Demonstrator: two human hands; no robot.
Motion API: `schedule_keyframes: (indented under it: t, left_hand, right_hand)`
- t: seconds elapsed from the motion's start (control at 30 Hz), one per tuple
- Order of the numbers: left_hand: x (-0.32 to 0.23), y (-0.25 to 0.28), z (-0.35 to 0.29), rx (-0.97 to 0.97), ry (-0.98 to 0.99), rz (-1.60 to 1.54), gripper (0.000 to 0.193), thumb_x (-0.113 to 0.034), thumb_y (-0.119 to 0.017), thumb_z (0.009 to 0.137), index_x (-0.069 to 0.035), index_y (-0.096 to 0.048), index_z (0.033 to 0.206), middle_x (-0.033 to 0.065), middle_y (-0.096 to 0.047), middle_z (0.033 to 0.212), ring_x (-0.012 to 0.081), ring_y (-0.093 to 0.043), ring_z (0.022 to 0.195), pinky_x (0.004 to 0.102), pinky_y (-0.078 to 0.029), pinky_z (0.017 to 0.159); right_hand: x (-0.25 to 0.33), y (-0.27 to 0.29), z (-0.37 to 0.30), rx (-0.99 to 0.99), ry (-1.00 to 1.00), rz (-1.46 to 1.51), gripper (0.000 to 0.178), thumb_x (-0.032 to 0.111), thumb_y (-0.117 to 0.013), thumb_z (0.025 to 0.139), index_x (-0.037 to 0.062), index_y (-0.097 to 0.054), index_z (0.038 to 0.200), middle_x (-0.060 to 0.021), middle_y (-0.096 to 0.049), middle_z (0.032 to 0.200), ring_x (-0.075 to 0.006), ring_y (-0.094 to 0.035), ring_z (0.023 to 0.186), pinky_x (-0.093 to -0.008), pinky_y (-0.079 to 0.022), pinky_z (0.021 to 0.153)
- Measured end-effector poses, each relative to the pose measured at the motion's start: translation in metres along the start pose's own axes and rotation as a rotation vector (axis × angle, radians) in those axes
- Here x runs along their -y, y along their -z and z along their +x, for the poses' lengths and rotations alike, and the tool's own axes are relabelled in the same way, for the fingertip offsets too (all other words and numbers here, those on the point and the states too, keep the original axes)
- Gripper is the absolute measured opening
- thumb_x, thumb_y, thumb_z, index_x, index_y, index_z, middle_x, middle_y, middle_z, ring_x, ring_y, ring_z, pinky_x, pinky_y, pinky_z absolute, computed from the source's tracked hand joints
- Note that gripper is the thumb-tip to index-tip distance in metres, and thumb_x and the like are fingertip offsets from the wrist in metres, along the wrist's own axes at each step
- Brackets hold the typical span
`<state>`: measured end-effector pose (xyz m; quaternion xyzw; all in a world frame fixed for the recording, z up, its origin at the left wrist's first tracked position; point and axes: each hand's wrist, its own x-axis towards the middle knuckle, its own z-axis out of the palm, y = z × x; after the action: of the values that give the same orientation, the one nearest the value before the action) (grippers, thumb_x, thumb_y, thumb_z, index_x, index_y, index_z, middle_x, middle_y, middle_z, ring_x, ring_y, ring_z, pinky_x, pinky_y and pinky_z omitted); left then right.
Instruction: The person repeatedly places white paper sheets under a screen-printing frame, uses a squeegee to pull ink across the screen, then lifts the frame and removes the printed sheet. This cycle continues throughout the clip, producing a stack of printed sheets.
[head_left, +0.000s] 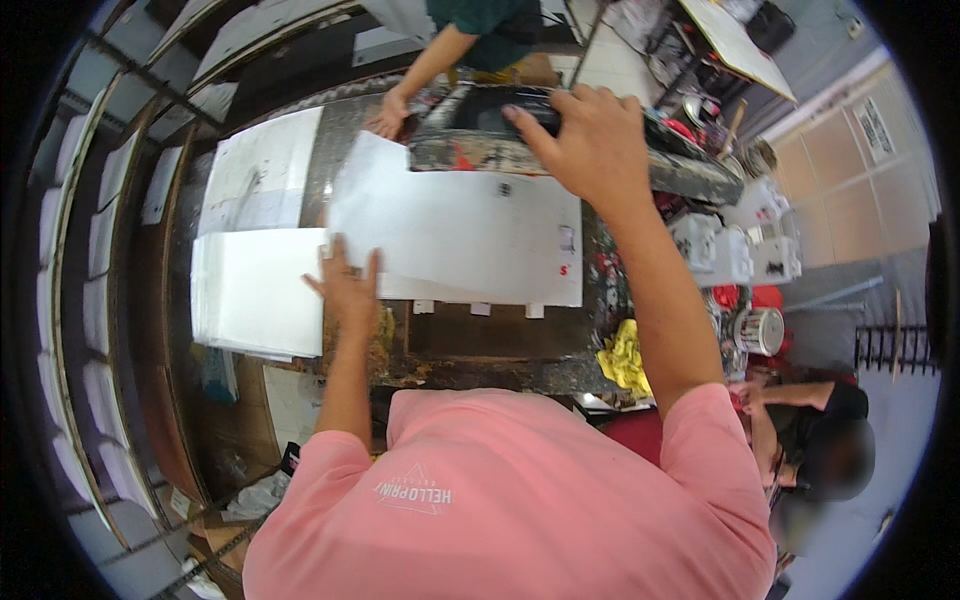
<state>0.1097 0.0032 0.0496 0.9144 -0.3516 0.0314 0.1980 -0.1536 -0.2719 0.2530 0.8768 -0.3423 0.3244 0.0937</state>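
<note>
Okay, so the left hand [345, 285] is spread wide, palm down, over the near left corner of the big white sheet [450, 235], with its outer fingers reaching past the edge. No pinch there that I can see. The right hand [605, 140] has thumb and fingers well apart over the near rail of a paint-stained frame [480, 155], just above the sheet's far right part. Can't tell if it's really gripping the frame or just resting on it.

The sheet itself lies about flat on the messy work table, with a row of small white tabs [480, 310] along its near edge. A co-worker's hand [388, 115] is at the sheet's far left corner, maybe touching it, hard to say.

Left of the sheet there's a neat stack of white sheets [255, 295], and beyond that, some marked sheets [260, 170] with dark smudges. Right of it: a crumpled yellow cloth [625, 360], white jugs [730, 250] and a stained bucket [760, 330].

Progress-wise, my guess is mid-cycle: the sheet is laid out and has a small dark mark and a red one, but it's not squared onto any pile yet. Can't tell if those marks are fresh.
</note>
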Motion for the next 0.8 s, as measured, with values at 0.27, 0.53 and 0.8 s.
schedule_keyframes:
  t: [0.27, 0.53, 0.8]
  left_hand:
    - [-0.067, -0.074, -0.065, 0.324, -0.825, 0.045, 0.044, -0.035, -0.067, 0.103, -0.019, -0.065, 0.144, 0.0120, -0.041, 0.169, 0.0400, -0.030, 0.159, 0.0697, -0.015, 0.128]
    - [-0.124, -0.147, -0.114, 0.477, -0.677, -0.057, 0.070, -0.054, -0.045, 0.109, -0.014, -0.038, 0.167, 0.0241, -0.022, 0.175, 0.0461, -0.011, 0.164, 0.0770, 0.002, 0.123]
    - [-0.119, -0.158, -0.116, 0.467, -0.670, -0.038, 0.060, -0.043, -0.039, 0.114, -0.015, -0.037, 0.167, 0.0210, -0.019, 0.177, 0.0454, -0.010, 0.164, 0.0771, -0.001, 0.123]
  right_hand:
    - [-0.007, 0.003, 0.011, 0.016, -0.013, -0.013, 0.059, 0.063, -0.067, 0.094, 0.0058, -0.080, 0.091, -0.0114, -0.071, 0.084, -0.0306, -0.067, 0.083, -0.0447, -0.042, 0.082]
    - [-0.013, 0.004, 0.025, 0.020, -0.004, 0.019, 0.053, 0.058, -0.071, 0.093, 0.0064, -0.081, 0.095, -0.0097, -0.071, 0.084, -0.0312, -0.067, 0.081, -0.0448, -0.042, 0.079]
    - [-0.014, -0.001, 0.021, 0.012, -0.037, 0.057, 0.064, 0.066, -0.067, 0.092, 0.0033, -0.081, 0.092, -0.0123, -0.073, 0.083, -0.0304, -0.069, 0.085, -0.0471, -0.042, 0.082]
